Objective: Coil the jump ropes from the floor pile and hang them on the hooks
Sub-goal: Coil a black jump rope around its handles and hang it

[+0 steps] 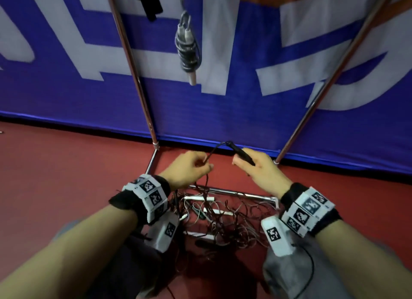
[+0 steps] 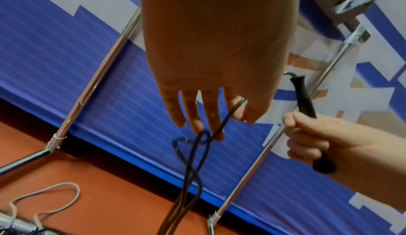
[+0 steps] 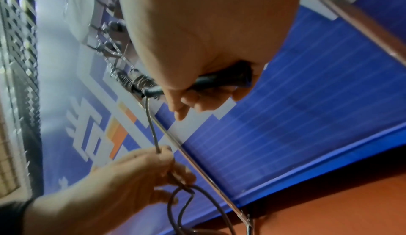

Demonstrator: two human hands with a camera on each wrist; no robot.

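1. Two hands work one thin dark jump rope [image 1: 219, 146] just above the red floor [image 1: 66, 176], so the step in hand looks like the start of coiling: the rope is being drawn out of the tangled pile of dark and pale ropes with white handles [image 1: 214, 216] that lies nearer the person.
2. The right hand [image 1: 258, 167] has its fingers curled round the black ribbed plastic handle [image 2: 304, 98] of that rope, the handle's cord end pointing up and to the far side.
3. The left hand [image 1: 189, 168] pinches the cord a short way along from the handle, between thumb and fingertips; in the left wrist view the other fingers [image 2: 193, 110] hang fairly straight and a small loop of cord [image 2: 191, 145] crosses itself just below them.
4. From there the cord runs down into the pile, and it may snag on other ropes.
5. The next move calls for feeding cord in even loops toward the handle while the left hand keeps tension and frees any crossing strands.
6. One pale rope, wound into a bundle [image 1: 187, 49], already hangs on the far chrome tube rack [image 1: 131, 60] before the blue and white banner [image 1: 245, 111]; the hooks [image 2: 351, 5] are higher up.
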